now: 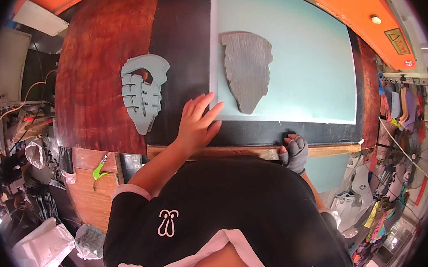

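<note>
— Wooden bench (96,82) carries what?
— A pale sheet (298,58) under a grey cut-out (247,69). Your left hand (197,122) lies spread flat on the sheet's corner; your gloved right hand (294,151) grips the bench edge.

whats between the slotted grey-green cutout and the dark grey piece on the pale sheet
In the head view, a bare black strip and the pale sheet's left edge separate the cutout from the dark grey piece.

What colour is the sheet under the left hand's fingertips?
Pale mint green sheet, seen in the head view.
</note>
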Motion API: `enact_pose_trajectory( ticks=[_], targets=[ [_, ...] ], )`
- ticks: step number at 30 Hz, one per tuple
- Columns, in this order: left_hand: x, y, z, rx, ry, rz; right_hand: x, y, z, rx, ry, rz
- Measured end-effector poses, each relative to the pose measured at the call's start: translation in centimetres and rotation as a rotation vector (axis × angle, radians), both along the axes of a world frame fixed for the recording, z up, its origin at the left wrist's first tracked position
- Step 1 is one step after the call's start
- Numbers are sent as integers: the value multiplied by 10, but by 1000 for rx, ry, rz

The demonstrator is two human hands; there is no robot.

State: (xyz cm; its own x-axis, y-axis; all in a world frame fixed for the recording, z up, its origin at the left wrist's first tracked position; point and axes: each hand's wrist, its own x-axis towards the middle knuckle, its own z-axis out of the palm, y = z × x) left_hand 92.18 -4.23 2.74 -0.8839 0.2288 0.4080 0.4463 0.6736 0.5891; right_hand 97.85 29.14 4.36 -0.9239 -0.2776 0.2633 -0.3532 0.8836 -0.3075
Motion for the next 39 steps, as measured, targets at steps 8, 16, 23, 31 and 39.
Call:
enact_pose_trajectory(
  ticks=[8,16,23,31,39],
  targets=[
    [-7,-2,-7,-1,159,49,-6,-4,-1,-23,47,0],
    [-11,-3,-5,32,187,-2,-10,-5,-8,-53,149,-17],
    [30,27,4,12,267,-66,-18,-5,-8,-76,216,-28],
    [56,88,-13,-246,196,27,-29,4,-17,-128,354,54],
    [41,91,-32,-213,278,229,-57,44,-15,-683,244,303]
  ],
)
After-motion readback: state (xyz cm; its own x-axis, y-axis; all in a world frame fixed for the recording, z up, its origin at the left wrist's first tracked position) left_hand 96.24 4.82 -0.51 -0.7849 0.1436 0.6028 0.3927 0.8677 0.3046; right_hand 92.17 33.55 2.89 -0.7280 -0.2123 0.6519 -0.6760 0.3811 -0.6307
